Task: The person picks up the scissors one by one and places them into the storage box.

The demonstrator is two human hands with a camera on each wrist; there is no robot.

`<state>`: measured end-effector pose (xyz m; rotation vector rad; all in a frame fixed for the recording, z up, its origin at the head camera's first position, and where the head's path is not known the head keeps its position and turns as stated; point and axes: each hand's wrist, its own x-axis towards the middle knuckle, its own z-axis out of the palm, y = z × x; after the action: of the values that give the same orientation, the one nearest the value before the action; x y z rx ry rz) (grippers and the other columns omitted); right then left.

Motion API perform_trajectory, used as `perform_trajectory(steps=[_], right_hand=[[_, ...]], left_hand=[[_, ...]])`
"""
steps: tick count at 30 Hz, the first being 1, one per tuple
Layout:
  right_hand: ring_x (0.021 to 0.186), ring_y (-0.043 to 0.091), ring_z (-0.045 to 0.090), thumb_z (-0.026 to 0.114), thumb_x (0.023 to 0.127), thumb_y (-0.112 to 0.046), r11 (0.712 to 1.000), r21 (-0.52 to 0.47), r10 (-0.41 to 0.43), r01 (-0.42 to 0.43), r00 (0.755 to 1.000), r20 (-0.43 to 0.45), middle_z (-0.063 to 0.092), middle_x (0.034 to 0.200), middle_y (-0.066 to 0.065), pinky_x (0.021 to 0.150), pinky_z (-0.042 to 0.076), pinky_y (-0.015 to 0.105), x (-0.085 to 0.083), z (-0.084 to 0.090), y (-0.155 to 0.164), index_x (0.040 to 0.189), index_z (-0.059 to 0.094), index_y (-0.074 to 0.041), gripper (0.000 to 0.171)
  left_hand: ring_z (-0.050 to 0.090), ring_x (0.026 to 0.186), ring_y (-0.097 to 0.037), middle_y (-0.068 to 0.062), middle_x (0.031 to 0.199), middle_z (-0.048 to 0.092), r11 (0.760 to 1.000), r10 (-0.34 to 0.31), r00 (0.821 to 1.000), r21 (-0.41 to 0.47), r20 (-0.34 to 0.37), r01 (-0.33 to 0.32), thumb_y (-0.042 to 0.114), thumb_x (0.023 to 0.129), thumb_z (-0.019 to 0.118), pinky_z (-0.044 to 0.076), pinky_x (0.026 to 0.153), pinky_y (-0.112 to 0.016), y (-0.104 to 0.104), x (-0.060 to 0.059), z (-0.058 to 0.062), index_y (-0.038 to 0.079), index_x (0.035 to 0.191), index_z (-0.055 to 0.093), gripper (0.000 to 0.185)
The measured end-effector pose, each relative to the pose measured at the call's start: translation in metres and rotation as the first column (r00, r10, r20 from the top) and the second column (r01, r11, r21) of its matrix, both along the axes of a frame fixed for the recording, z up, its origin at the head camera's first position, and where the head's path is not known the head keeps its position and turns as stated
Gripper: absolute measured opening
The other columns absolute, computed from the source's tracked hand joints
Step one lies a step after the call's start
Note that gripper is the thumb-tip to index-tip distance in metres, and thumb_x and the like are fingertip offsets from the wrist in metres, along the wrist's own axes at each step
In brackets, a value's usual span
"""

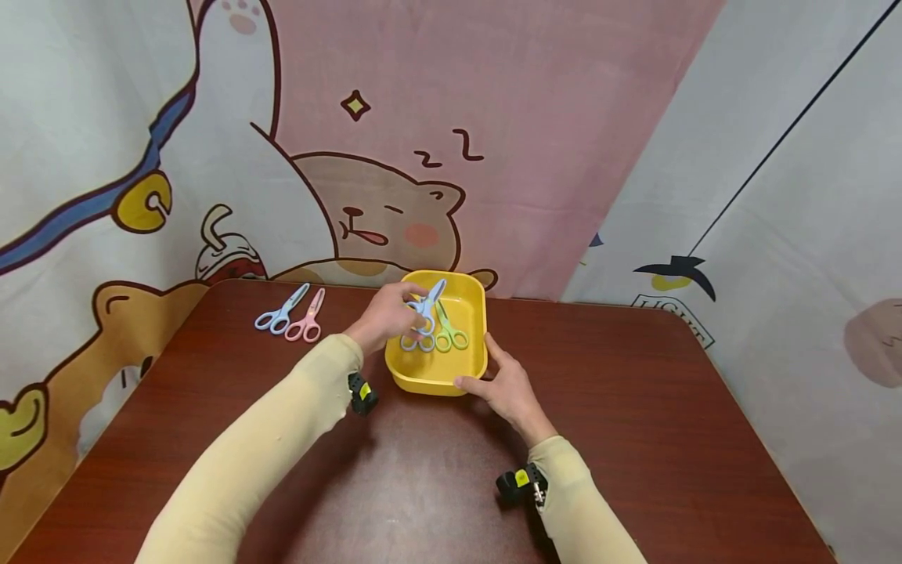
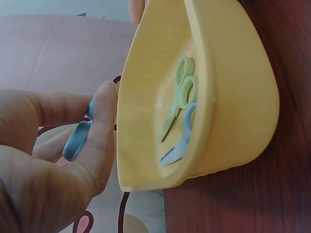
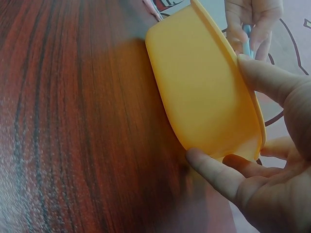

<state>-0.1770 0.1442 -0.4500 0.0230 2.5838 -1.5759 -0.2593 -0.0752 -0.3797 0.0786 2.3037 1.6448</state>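
- The left hand [image 1: 384, 317] pinched a pair of blue scissors [image 1: 427, 307] between thumb and fingers and held it over the yellow tub [image 1: 423, 376], the blades pointing up and toward the far rim.
- In the left wrist view, the fingers [image 2: 99, 126] curled round the blue handle just outside the tub's near wall.
- The right hand [image 1: 503, 388] steadied the tub at its near right corner, thumb on the rim and fingers [image 3: 218, 172] against the outer wall; it braced the tub and did not lift it.
- The tub stood on the brown table [image 1: 634, 407] close to the far edge, about midway along it.
- Green scissors [image 1: 448, 329] already lay on the tub's floor, with another blue pair [image 2: 180, 141] just beside them.
- Two more pairs, a light blue one [image 1: 280, 312] and a pink one [image 1: 307, 319], lay side by side near the table's far left corner, well apart from the tub.
- By the look of it, the step in hand was dropping scissors into the tub, one pair at a time.
- The next move would call for lowering the held pair clear of the rim, letting the fingers open, then reaching to the far left corner for the remaining two.
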Motion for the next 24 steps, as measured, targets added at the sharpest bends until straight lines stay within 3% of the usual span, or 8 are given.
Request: perform_trajectory(steps=[6,11,19,24], right_hand=[[0.133,0.03,0.057,0.088,0.084,-0.027,1.0,0.018,-0.004,0.004,1.0,0.003,0.032,0.167,0.013,0.107,0.05,0.046,-0.001,0.001,0.001,0.165,0.024,-0.011,0.103],[0.13,0.029,0.059,0.088,0.084,-0.028,1.0,0.008,-0.004,0.004,1.0,0.012,0.032,0.167,0.012,0.105,0.052,0.045,-0.001,0.001,0.001,0.165,0.024,-0.012,0.104],[0.123,0.028,0.065,0.088,0.084,-0.027,1.0,-0.003,-0.004,0.004,1.0,0.013,0.035,0.165,0.013,0.099,0.056,0.041,-0.001,0.002,0.003,0.165,0.024,-0.012,0.104],[0.121,0.029,0.066,0.087,0.084,-0.026,1.0,-0.005,0.0,0.0,1.0,0.007,0.037,0.164,0.014,0.095,0.057,0.038,0.0,0.002,0.003,0.165,0.024,-0.012,0.104]], left_hand=[[0.072,0.086,-0.032,-0.023,0.131,0.054,1.0,0.004,1.0,0.002,0.024,-0.004,-0.011,0.09,0.068,0.061,0.085,-0.046,0.005,-0.003,0.0,0.004,0.144,0.056,0.057],[0.072,0.078,-0.029,-0.023,0.129,0.053,1.0,0.003,1.0,-0.024,0.027,-0.002,-0.011,0.089,0.067,0.06,0.088,-0.05,0.008,-0.005,-0.001,0.003,0.144,0.057,0.057],[0.073,0.089,-0.034,-0.023,0.136,0.053,0.998,0.012,0.999,-0.055,0.035,-0.01,-0.009,0.09,0.068,0.062,0.067,-0.03,0.016,-0.005,-0.002,0.004,0.144,0.057,0.056],[0.073,0.097,-0.041,-0.022,0.137,0.052,0.997,0.021,0.999,-0.073,0.047,-0.018,-0.008,0.091,0.069,0.062,0.067,-0.029,0.019,-0.007,-0.005,0.004,0.144,0.057,0.056]])
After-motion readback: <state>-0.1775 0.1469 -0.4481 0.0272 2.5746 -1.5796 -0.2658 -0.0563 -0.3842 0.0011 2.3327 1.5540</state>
